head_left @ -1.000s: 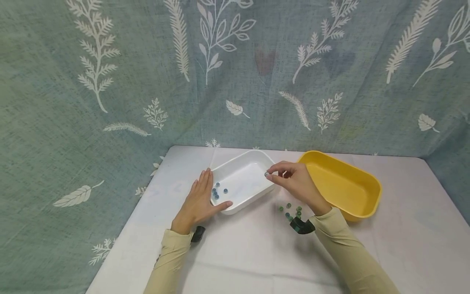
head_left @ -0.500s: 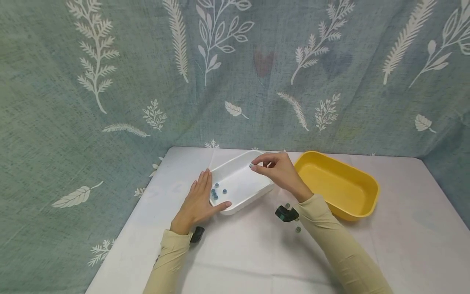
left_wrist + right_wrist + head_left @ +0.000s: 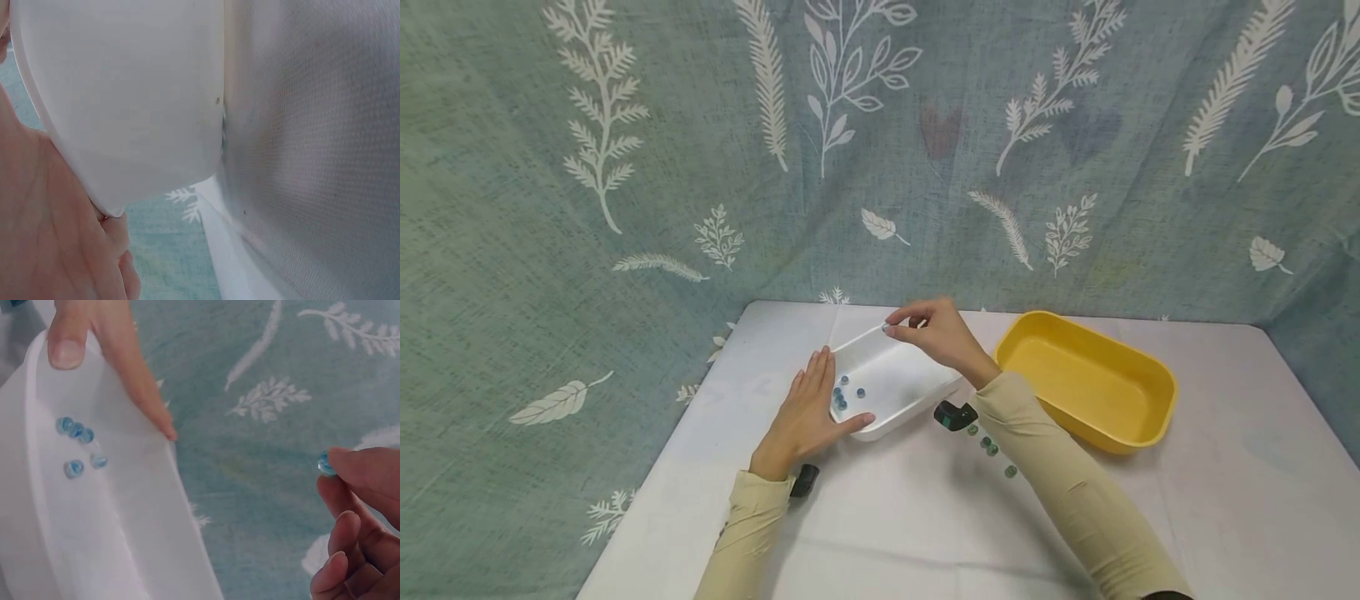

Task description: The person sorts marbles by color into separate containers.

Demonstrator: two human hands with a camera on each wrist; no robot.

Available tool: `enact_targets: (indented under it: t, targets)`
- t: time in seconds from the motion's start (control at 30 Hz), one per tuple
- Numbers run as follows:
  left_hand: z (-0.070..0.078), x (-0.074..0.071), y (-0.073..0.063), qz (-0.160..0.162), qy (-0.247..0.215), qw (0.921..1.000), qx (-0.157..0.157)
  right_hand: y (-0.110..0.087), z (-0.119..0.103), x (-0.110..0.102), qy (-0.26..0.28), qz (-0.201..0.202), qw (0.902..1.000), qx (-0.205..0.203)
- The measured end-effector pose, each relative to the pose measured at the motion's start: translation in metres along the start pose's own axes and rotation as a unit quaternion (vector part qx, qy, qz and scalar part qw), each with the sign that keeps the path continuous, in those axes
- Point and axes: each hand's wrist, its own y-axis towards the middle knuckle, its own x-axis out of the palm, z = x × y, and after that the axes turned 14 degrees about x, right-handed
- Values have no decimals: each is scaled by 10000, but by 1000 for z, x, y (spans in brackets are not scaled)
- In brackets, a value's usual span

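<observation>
Beside one yellow tray [image 3: 1086, 375], head view, a sleeve [image 3: 1052, 467] crosses near four greenish marbles [image 3: 993, 449]; the right hand [image 3: 938, 335] pinches one marble [image 3: 885, 328] by the white tray [image 3: 895, 377], the left hand [image 3: 805, 407] thumb-wide on it. Left wrist: tray wall [image 3: 131, 87] hides the inside. Right wrist: five blue marbles [image 3: 75, 429] inside.

The white tub [image 3: 895, 383] sits slanted near the table's [image 3: 887, 517] far edge. The left hand [image 3: 808, 408] rests on its left end. Five see-through blue marbles [image 3: 76, 430] lie inside by that end. The right hand [image 3: 936, 333] pinches one more marble [image 3: 324, 465], up near the tub's far edge.
</observation>
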Motion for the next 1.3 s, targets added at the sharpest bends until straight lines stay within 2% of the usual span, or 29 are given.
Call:
enact_targets:
  t: [0.3,0.5,1.3]
  targets:
    - [1,0,0,-56,7,10000,-4,20,11,18,-31,-152,9994,294]
    - [-1,2,-1,27,48,10000,58,29,18,28,-122,-254,9983,513]
    - [0,1,-1,77,42,9999,94,42,27,45,-580,-444,9955,604]
